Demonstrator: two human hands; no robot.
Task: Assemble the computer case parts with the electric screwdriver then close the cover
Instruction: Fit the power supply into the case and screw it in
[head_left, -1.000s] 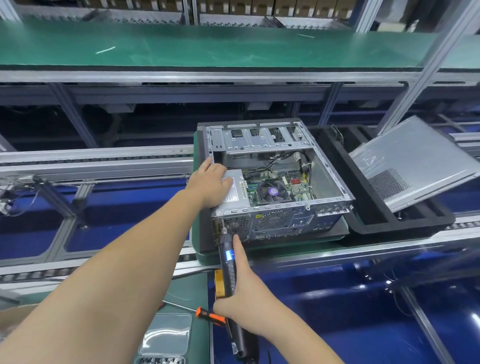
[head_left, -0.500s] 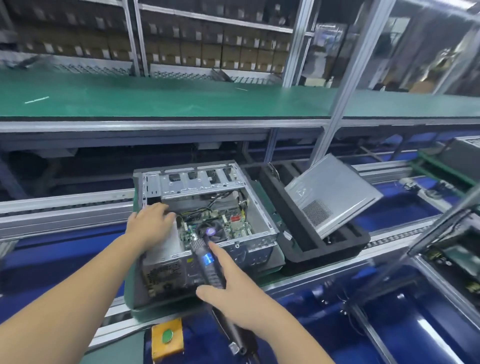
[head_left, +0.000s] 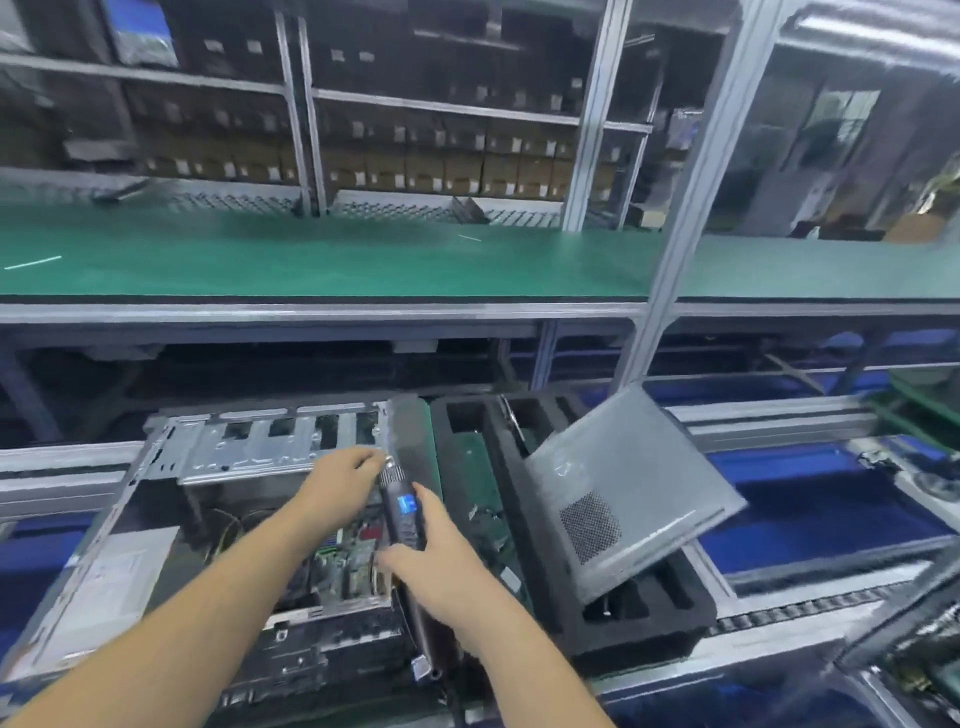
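- Right hand (head_left: 441, 564) wrapped around the electric screwdriver (head_left: 402, 512), fingers curled on its dark body, blue lit display facing up just above the grip.
- Screwdriver tip pointing away from the person, reaching the far right upper corner of the computer case (head_left: 249, 452).
- Left hand (head_left: 340, 480) just to the left of the screwdriver tip, fingertips bent and pinched together beside the tip on the metal frame of the case; whether anything small is between them, cannot tell because of blur.
- Case lying open under both hands, circuit board (head_left: 345, 561) visible below the left wrist, silver power box (head_left: 111, 582) far to the left of the grip.
- Cover (head_left: 618, 488) well to the right of the right hand, not on the case, leaning tilted in a black foam tray (head_left: 670, 618).
- Green worktop (head_left: 311, 260) on the level beyond both hands, shelves with cardboard boxes (head_left: 447, 166) behind it.
- Whole picture blurred by motion.
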